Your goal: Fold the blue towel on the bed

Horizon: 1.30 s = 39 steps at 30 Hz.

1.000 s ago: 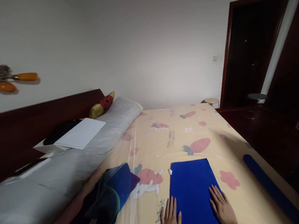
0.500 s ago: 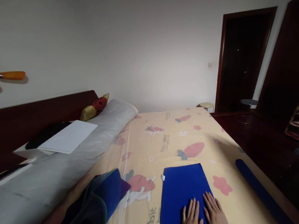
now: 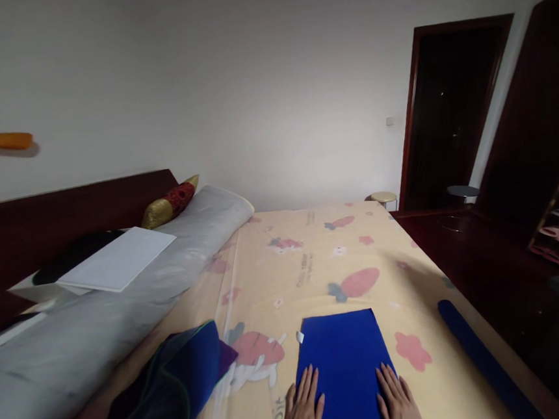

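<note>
A folded bright blue cloth lies flat on the yellow cartoon-print bedsheet near the bottom of the view. A small white tag sticks out at its far left corner. My left hand rests flat on the cloth's left edge, fingers spread. On the right part of the cloth my right hand lies flat too. Neither hand grips anything.
A heap of dark blue and purple clothes lies to the left. A long grey bolster carries a white board and a red-gold cushion. A blue rolled item lies at the bed's right edge. A dark doorway and stools stand beyond.
My hands were close together on the cloth's right part half a second ago; now they are spread apart to its left and right sides. The view has shifted slightly.
</note>
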Each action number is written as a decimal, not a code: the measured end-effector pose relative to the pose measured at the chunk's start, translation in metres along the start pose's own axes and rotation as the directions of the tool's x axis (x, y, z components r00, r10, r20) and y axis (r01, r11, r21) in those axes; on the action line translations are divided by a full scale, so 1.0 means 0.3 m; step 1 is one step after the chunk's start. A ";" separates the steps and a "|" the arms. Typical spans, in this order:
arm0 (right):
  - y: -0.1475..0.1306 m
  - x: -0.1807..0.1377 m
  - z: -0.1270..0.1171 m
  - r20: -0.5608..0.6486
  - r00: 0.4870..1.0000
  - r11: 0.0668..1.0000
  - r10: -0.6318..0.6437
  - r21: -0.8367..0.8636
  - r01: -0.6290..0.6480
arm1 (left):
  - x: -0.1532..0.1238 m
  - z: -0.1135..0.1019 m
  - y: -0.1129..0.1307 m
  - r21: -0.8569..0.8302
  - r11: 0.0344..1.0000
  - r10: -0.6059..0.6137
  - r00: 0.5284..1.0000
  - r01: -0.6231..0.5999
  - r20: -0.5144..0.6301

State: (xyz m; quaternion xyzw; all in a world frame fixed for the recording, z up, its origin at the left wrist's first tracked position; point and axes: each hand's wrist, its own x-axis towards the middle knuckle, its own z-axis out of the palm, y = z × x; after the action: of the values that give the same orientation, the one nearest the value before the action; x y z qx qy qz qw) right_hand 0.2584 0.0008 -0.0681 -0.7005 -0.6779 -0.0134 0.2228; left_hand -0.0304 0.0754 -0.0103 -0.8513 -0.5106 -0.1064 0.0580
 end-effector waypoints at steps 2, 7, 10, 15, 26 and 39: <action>-0.012 0.004 0.008 -0.018 1.000 1.000 0.017 -0.016 -0.017 | -0.006 -0.001 -0.010 0.000 1.000 0.008 1.000 -0.008 0.000; -0.171 0.042 0.064 -0.034 0.998 0.998 -0.058 -0.008 0.058 | -0.009 0.010 -0.004 0.002 1.000 0.016 0.999 -0.016 -0.032; -0.318 0.074 0.129 -0.001 0.982 0.979 -0.190 0.070 0.189 | -0.011 0.019 -0.012 0.003 1.000 0.031 0.999 -0.031 -0.033; -0.420 0.126 0.159 0.052 0.963 0.958 -0.263 0.136 0.254 | -0.013 0.021 -0.025 -0.034 0.999 0.039 0.999 -0.038 0.035; -0.031 0.192 -0.026 0.077 0.996 0.999 0.036 -0.025 -0.034 | -0.016 0.000 -0.001 -0.011 1.000 0.001 0.999 -0.002 -0.038; -0.231 0.278 0.027 0.180 0.978 0.992 -0.103 0.094 0.087 | 0.239 0.056 0.188 -0.105 0.984 0.144 0.989 -0.142 0.017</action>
State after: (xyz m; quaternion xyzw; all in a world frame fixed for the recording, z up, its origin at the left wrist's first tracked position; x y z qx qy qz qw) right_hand 0.1967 0.0809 -0.0283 -0.6552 -0.7283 0.0702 0.1880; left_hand 0.0541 0.1137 -0.0090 -0.8888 -0.4426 -0.1180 0.0150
